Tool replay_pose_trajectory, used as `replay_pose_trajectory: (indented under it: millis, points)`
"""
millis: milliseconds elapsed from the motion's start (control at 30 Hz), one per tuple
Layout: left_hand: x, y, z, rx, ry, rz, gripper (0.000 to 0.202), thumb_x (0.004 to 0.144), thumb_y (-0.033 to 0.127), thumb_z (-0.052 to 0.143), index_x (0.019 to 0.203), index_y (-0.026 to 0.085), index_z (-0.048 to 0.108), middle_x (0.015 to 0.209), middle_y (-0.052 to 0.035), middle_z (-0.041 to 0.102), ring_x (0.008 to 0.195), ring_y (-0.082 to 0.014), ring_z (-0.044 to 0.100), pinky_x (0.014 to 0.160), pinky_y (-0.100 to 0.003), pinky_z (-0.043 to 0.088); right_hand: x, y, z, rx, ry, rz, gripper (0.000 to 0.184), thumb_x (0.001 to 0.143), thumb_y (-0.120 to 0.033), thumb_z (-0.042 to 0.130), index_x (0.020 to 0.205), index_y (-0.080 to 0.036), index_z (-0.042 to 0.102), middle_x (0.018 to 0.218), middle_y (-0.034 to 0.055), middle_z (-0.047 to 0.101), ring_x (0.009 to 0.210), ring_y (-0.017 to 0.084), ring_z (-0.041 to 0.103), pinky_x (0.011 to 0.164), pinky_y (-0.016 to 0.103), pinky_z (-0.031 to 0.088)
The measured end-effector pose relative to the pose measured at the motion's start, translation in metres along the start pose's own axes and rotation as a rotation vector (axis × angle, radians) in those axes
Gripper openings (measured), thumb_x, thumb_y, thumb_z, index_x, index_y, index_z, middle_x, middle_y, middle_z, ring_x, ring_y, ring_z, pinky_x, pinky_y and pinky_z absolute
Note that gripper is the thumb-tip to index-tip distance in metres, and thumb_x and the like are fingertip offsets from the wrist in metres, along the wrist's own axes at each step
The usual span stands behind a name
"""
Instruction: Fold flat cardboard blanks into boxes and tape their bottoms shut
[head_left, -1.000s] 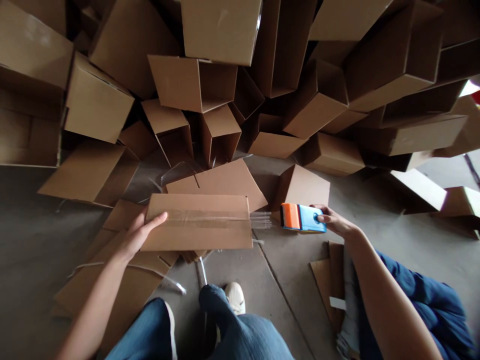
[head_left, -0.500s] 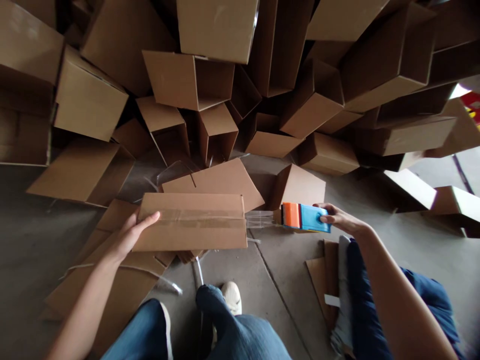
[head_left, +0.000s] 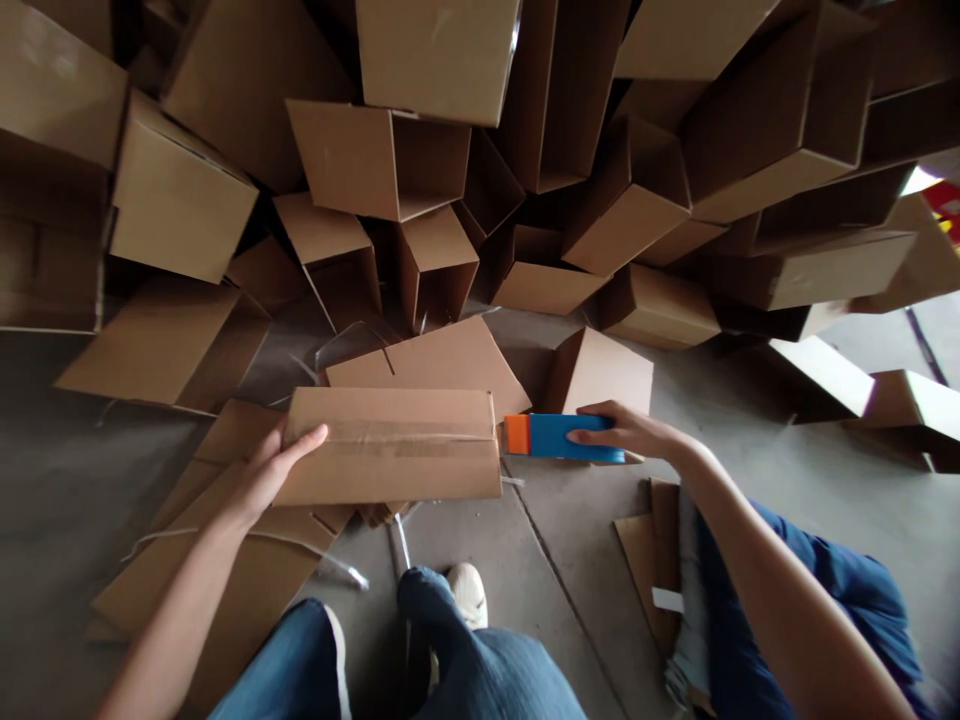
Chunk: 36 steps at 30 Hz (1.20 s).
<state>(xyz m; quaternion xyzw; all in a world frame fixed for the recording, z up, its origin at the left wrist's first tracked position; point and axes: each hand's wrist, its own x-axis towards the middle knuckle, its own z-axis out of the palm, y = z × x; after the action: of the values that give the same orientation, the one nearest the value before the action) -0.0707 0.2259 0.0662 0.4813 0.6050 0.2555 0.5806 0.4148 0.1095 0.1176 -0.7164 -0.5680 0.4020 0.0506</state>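
Observation:
My left hand (head_left: pixel 281 468) grips the left end of a cardboard box (head_left: pixel 397 470), thumb on top and the other fingers hidden behind it. A strip of clear tape (head_left: pixel 412 432) runs along the seam of the box's upward face. In my right hand (head_left: pixel 622 430) is a blue and orange tape dispenser (head_left: pixel 551 437), held with the thumb on its near side. The dispenser's orange end sits right beside the right edge of the box. Whether it touches the box I cannot tell.
Many open cardboard boxes (head_left: pixel 435 240) are piled across the far side. Flattened cardboard (head_left: pixel 225 570) lies on the concrete floor at left. Folded dark blue cloth (head_left: pixel 825 600) and cardboard pieces (head_left: pixel 660 570) lie at right. My shoe (head_left: pixel 469 595) is below the box.
My right hand has brought the tape dispenser left, up to the box's right edge. The tape stretch that spanned the gap no longer shows. My left hand and the box have barely shifted.

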Motion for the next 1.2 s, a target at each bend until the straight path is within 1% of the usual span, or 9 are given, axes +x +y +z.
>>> replay_pose_trajectory:
  millis: [33, 100, 200, 367, 467, 667, 833, 1033, 1200]
  points:
    - [-0.001, 0.001, 0.001, 0.010, 0.003, 0.013, 0.065, 0.068, 0.068, 0.083, 0.116, 0.024, 0.075, 0.118, -0.0079, 0.081, 0.121, -0.0361, 0.071, 0.107, -0.047, 0.056, 0.003, -0.012, 0.006, 0.024, -0.040, -0.017, 0.054, 0.076, -0.073, 0.068, 0.065, -0.021, 0.061, 0.059, -0.0008, 0.055, 0.057, 0.014, 0.050, 0.053, 0.028, 0.040]
    - [-0.004, 0.002, 0.003, 0.032, 0.010, 0.036, 0.069, 0.070, 0.070, 0.081, 0.119, 0.022, 0.074, 0.123, -0.0099, 0.080, 0.123, -0.0367, 0.070, 0.110, -0.048, 0.054, 0.007, -0.030, 0.016, 0.044, -0.027, -0.044, 0.055, 0.078, -0.073, 0.066, 0.064, -0.020, 0.058, 0.058, -0.0018, 0.053, 0.056, 0.013, 0.047, 0.054, 0.028, 0.038]
    - [-0.006, 0.003, 0.007, 0.063, 0.033, 0.073, 0.067, 0.074, 0.069, 0.077, 0.120, 0.020, 0.073, 0.126, -0.0116, 0.079, 0.125, -0.0363, 0.069, 0.111, -0.047, 0.053, 0.008, -0.043, 0.022, 0.015, 0.035, -0.058, 0.054, 0.078, -0.072, 0.067, 0.063, -0.021, 0.057, 0.057, -0.0019, 0.052, 0.055, 0.013, 0.047, 0.053, 0.027, 0.036]
    - [-0.004, 0.004, 0.009, 0.126, 0.034, 0.058, 0.062, 0.067, 0.063, 0.083, 0.112, 0.022, 0.073, 0.117, -0.0115, 0.081, 0.115, -0.0363, 0.074, 0.100, -0.045, 0.059, 0.002, -0.044, 0.022, -0.025, -0.018, 0.006, 0.049, 0.063, -0.066, 0.080, 0.067, -0.022, 0.059, 0.059, -0.0023, 0.057, 0.055, 0.014, 0.051, 0.051, 0.027, 0.037]
    - [-0.005, 0.007, 0.009, 0.145, -0.001, 0.070, 0.062, 0.069, 0.062, 0.083, 0.116, 0.022, 0.073, 0.119, -0.0117, 0.080, 0.116, -0.0359, 0.074, 0.100, -0.045, 0.059, -0.002, -0.048, 0.027, -0.114, 0.045, 0.010, 0.045, 0.067, -0.064, 0.077, 0.067, -0.022, 0.062, 0.058, -0.0008, 0.059, 0.054, 0.015, 0.053, 0.053, 0.028, 0.039]
    - [-0.008, 0.008, 0.010, 0.143, -0.021, 0.138, 0.069, 0.073, 0.062, 0.080, 0.126, 0.021, 0.069, 0.129, -0.0134, 0.076, 0.124, -0.0369, 0.069, 0.107, -0.049, 0.054, -0.017, -0.048, 0.051, -0.218, 0.205, 0.008, 0.040, 0.072, -0.060, 0.074, 0.082, -0.021, 0.072, 0.067, 0.0029, 0.068, 0.058, 0.018, 0.058, 0.055, 0.029, 0.040]
    - [-0.007, 0.008, 0.012, 0.128, -0.027, 0.167, 0.073, 0.073, 0.061, 0.081, 0.132, 0.022, 0.066, 0.131, -0.0128, 0.075, 0.126, -0.0369, 0.068, 0.109, -0.049, 0.053, -0.023, -0.048, 0.058, -0.211, 0.222, 0.035, 0.039, 0.072, -0.060, 0.071, 0.080, -0.022, 0.071, 0.066, 0.0026, 0.067, 0.059, 0.019, 0.058, 0.056, 0.030, 0.038]
    - [-0.010, 0.012, 0.014, 0.130, -0.020, 0.151, 0.070, 0.074, 0.059, 0.082, 0.131, 0.022, 0.067, 0.132, -0.0123, 0.075, 0.127, -0.0365, 0.067, 0.109, -0.048, 0.053, -0.029, -0.065, 0.059, -0.231, 0.245, 0.068, 0.036, 0.073, -0.057, 0.071, 0.075, -0.021, 0.071, 0.067, 0.0043, 0.068, 0.059, 0.018, 0.057, 0.058, 0.030, 0.038]
    - [-0.011, 0.010, 0.016, 0.134, -0.026, 0.186, 0.069, 0.074, 0.057, 0.083, 0.130, 0.020, 0.068, 0.133, -0.0136, 0.074, 0.127, -0.0352, 0.068, 0.111, -0.047, 0.052, -0.039, -0.075, 0.074, -0.281, 0.316, 0.111, 0.037, 0.077, -0.053, 0.070, 0.089, -0.020, 0.078, 0.068, 0.0050, 0.070, 0.061, 0.019, 0.059, 0.060, 0.031, 0.037]
